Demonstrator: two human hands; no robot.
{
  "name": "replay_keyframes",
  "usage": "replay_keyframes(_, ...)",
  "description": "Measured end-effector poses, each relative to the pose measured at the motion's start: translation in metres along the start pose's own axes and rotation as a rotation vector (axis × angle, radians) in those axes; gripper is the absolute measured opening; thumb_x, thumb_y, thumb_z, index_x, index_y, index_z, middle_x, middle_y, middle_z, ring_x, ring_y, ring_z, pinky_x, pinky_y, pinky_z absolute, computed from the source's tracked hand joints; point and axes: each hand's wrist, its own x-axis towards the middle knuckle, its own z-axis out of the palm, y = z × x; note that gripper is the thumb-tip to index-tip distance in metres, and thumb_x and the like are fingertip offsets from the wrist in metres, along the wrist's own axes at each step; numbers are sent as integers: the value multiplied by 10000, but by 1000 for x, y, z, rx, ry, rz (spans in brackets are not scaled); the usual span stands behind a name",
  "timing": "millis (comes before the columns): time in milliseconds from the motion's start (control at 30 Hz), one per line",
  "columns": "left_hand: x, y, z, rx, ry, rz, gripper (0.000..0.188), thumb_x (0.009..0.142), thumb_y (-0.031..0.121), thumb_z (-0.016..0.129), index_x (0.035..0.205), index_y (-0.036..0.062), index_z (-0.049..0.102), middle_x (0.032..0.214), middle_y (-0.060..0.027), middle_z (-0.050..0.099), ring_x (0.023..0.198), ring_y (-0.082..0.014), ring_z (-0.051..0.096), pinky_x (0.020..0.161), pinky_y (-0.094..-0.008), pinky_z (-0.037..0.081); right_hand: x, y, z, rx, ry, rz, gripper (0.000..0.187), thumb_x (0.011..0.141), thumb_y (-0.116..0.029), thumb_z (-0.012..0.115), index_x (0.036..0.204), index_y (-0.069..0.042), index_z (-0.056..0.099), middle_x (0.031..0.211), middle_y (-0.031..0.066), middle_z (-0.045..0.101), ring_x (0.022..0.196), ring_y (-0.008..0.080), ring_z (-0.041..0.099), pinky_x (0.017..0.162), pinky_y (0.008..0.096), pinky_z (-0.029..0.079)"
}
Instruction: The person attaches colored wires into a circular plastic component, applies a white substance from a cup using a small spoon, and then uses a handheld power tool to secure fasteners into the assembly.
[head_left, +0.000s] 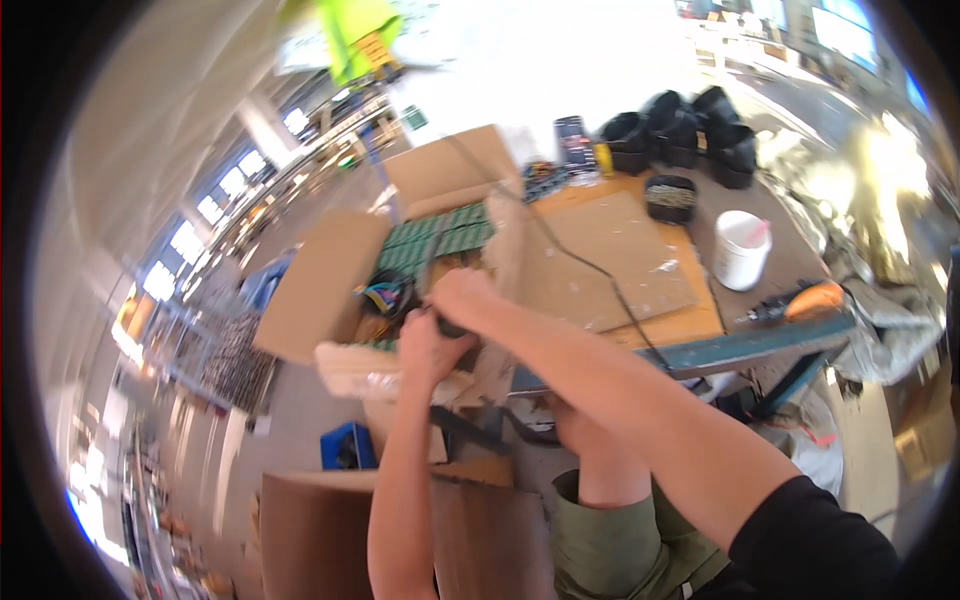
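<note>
Both my hands reach into an open cardboard box (325, 285) left of the workbench. My left hand (428, 350) is closed at its near right part, fingers curled round something dark that I cannot make out. Just above it, my right hand (465, 298) is also closed, its fingers hidden from view. The two hands nearly meet over the dark thing. Rows of green packages (465, 232) fill the far part of the box. Beside my left hand lies a dark round item (388, 294) with a colourful label, blurred.
On the workbench (700, 350) lie a flat cardboard sheet (600, 265) and an orange-handled tool (815, 300). Several black containers (675, 130) and a white bucket (741, 252) stand there. A dark cable (590, 262) crosses the sheet. Below are a blue bin (345, 445) and a brown carton (315, 530).
</note>
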Motion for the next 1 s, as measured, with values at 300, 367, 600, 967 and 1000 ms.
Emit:
replay_keyframes(300, 1, 25, -29, -46, -227, -179, 682, 595, 423, 892, 1083, -11, 693, 1090, -219, 657, 1021, -376, 646, 881, -443, 527, 6, -4, 8, 22, 126, 124, 309, 920, -271, 552, 943, -3, 703, 965, 183, 729, 922, 340, 716, 809, 446, 563)
replay_keyframes(367, -4, 21, -34, 12, -272, -170, 674, 600, 434, 886, 1063, -18, 696, 1079, -220, 658, 992, -367, 652, 877, -437, 530, 6, -3, 4, 57, 143, 135, 373, 946, -344, 541, 943, 1, 682, 940, 190, 726, 901, 353, 712, 800, 462, 558)
replay_keyframes(600, 46, -43, -8, 106, 557, -445, 417, 813, 292, 762, 907, -90, 623, 806, -205, 702, 709, -371, 705, 708, -421, 574, 11, 43, -65, 840, 502, 283, 486, 983, -505, 500, 877, -44, 614, 761, 147, 660, 681, 284, 659, 605, 388, 510)
replay_keyframes(967, 18, -69, -59, 10, 513, -338, 160, 820, 69, 621, 936, -41, 614, 781, -277, 649, 804, -456, 653, 756, -503, 519, -192, 54, -91, 1978, -62, 483, 384, 1011, -479, 483, 869, -123, 482, 564, 25, 450, 424, 154, 429, 382, 274, 314)
replay_keyframes(1000, 3, -55, -76, -71, 541, -309, 145, 831, 57, 615, 944, -33, 608, 770, -269, 643, 780, -447, 653, 727, -495, 517, -204, 60, -85, 1984, -87, 472, 372, 1013, -477, 479, 894, -125, 486, 570, 26, 451, 426, 156, 431, 379, 277, 313)
